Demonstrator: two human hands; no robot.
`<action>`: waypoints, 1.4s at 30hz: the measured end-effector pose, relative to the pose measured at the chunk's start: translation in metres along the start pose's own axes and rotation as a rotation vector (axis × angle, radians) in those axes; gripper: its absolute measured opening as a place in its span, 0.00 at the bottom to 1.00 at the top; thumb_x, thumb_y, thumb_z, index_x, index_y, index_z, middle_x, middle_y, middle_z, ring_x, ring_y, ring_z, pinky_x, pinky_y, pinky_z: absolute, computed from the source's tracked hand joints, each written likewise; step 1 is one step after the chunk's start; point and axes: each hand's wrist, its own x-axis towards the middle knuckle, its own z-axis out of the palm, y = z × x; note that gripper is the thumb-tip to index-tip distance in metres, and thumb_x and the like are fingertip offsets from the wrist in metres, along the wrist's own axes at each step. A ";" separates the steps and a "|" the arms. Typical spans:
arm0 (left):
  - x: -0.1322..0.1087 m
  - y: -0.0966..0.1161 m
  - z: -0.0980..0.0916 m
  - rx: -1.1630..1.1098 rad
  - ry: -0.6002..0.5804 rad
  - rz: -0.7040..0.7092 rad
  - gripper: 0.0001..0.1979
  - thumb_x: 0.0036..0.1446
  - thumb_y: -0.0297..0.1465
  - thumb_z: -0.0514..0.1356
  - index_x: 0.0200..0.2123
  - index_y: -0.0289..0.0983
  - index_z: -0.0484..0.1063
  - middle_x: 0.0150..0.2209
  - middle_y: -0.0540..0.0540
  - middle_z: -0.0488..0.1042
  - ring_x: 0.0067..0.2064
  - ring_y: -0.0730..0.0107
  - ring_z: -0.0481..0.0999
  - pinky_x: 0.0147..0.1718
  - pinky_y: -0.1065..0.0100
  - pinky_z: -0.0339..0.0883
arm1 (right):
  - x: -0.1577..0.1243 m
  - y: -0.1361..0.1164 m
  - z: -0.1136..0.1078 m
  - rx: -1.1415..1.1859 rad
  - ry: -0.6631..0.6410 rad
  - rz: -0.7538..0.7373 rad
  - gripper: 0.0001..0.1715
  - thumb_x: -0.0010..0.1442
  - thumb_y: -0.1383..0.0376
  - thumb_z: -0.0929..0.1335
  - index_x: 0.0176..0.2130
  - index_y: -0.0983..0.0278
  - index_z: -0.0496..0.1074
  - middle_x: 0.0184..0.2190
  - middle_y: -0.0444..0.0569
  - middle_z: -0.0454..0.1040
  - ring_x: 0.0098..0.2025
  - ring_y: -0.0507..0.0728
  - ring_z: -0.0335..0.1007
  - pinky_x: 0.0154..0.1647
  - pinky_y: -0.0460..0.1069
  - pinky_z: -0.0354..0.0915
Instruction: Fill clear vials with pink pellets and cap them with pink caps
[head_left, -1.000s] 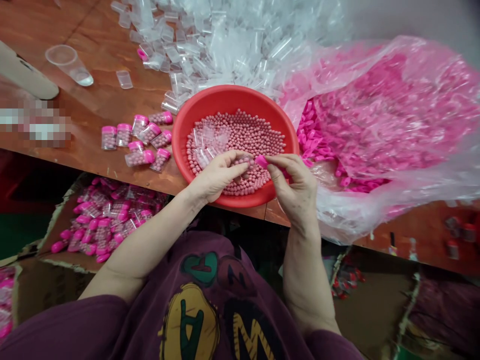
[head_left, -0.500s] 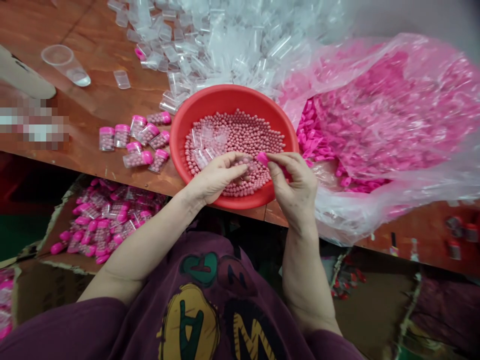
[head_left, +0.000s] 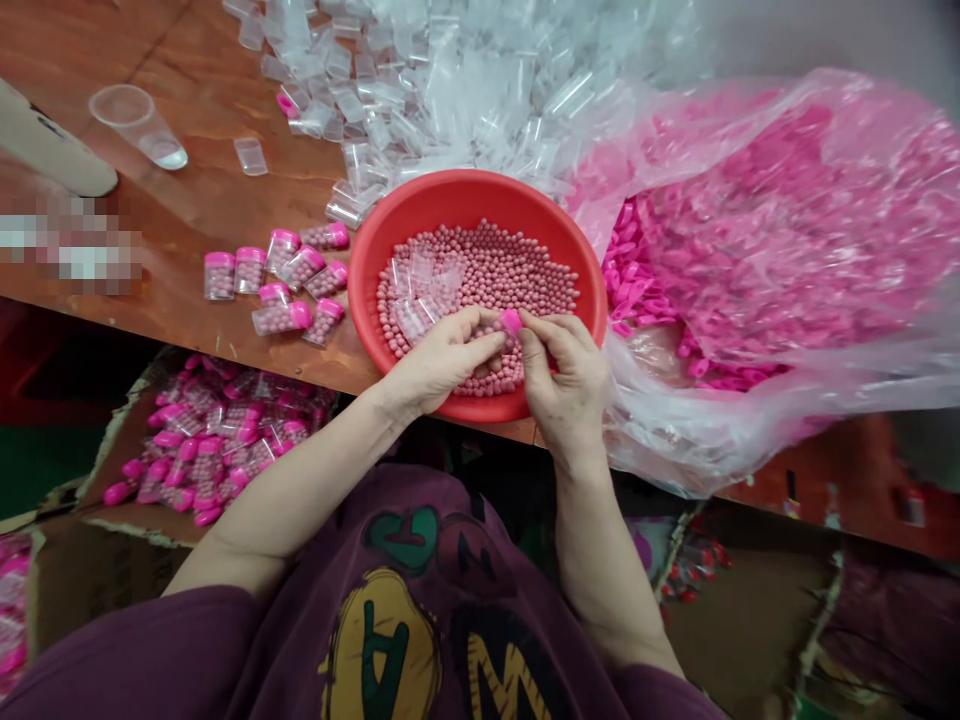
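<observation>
A red bowl of small pink beads sits at the table's near edge, with a few clear vials lying on the beads. Over its front rim my left hand is closed around a small clear vial, mostly hidden by the fingers. My right hand pinches a pink cap and holds it against the vial's mouth. The two hands touch at the fingertips.
Several filled, pink-capped vials lie left of the bowl. A heap of empty clear vials lies behind it. A plastic bag of pink caps spreads to the right. A clear cup lies far left. A carton of finished vials is below the table.
My right hand has moved left with the pink cap, closing the gap to the vial in my left hand. The cap now meets the vial's mouth.
</observation>
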 end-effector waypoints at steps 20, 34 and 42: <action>0.002 0.007 0.010 0.049 0.239 0.025 0.04 0.65 0.21 0.62 0.38 0.35 0.73 0.30 0.53 0.70 0.29 0.79 0.66 0.30 0.74 0.63 | 0.000 -0.007 0.028 0.123 0.071 0.202 0.09 0.72 0.63 0.69 0.45 0.59 0.81 0.40 0.48 0.82 0.44 0.57 0.79 0.49 0.56 0.78; 0.002 0.006 0.007 0.009 0.221 0.029 0.04 0.64 0.24 0.67 0.38 0.35 0.74 0.28 0.54 0.69 0.28 0.80 0.67 0.30 0.75 0.64 | 0.002 -0.008 0.026 0.073 0.022 0.097 0.12 0.73 0.65 0.68 0.48 0.58 0.82 0.41 0.49 0.82 0.44 0.57 0.80 0.48 0.56 0.79; 0.001 0.006 0.005 -0.025 0.166 0.078 0.05 0.60 0.25 0.68 0.40 0.35 0.77 0.30 0.52 0.73 0.30 0.78 0.70 0.31 0.74 0.67 | -0.004 0.008 -0.001 0.218 -0.209 0.135 0.24 0.72 0.65 0.67 0.64 0.51 0.76 0.58 0.49 0.79 0.58 0.59 0.78 0.59 0.58 0.79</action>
